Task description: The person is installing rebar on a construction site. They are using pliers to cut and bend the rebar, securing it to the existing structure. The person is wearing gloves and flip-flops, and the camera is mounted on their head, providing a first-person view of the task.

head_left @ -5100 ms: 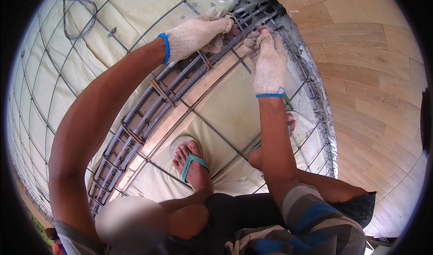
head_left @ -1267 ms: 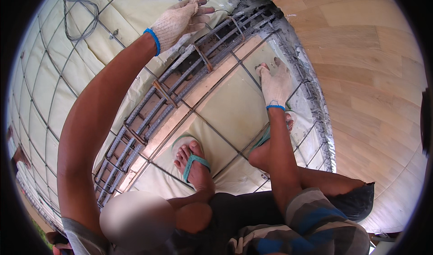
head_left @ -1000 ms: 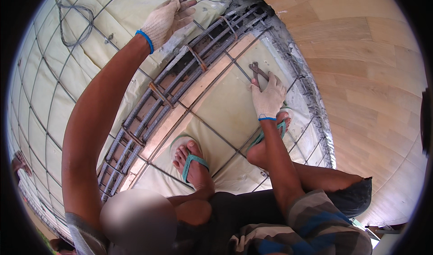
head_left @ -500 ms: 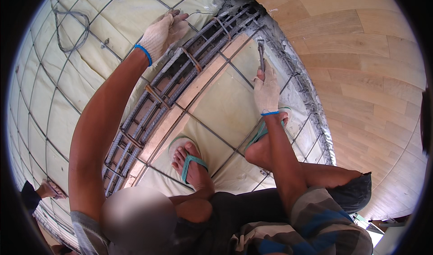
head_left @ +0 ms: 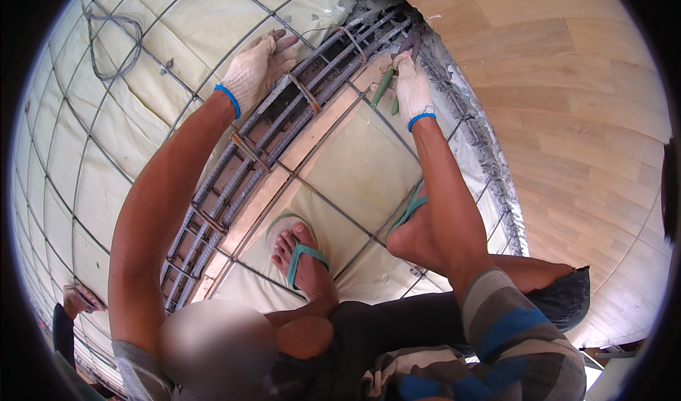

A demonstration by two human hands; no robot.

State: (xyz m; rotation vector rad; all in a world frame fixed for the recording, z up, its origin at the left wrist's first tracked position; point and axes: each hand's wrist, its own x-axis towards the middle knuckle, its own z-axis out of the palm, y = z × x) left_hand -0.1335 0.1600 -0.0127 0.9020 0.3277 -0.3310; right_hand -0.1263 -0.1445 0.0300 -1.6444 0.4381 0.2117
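My left hand [head_left: 252, 68], in a white knit glove with a blue cuff, hovers over the steel bars with its fingers stretched out. A thin wire [head_left: 320, 29] lies just beyond its fingertips; contact is unclear. My right hand [head_left: 414, 89], gloved the same way, is closed around pincers with green handles [head_left: 384, 87]. Their dark jaws [head_left: 411, 39] point away from me, at the rough concrete edge near the far end of the bars. The handles stand apart, one reaching out left of my hand. What the jaws touch cannot be made out.
A bundle of ribbed rebar with stirrups [head_left: 305, 92] runs diagonally through a trench. Thin rebar mesh [head_left: 340, 213] crosses pale sheeting [head_left: 355, 160] under my sandalled feet [head_left: 301, 255]. Wood-look flooring [head_left: 553, 82] borders the broken concrete. Coiled wire [head_left: 113, 46] and another person's foot [head_left: 81, 299] are left.
My right hand has moved away from me, carrying the pincers to the far end of the bars; their green handles now show. My left hand has shifted slightly nearer.
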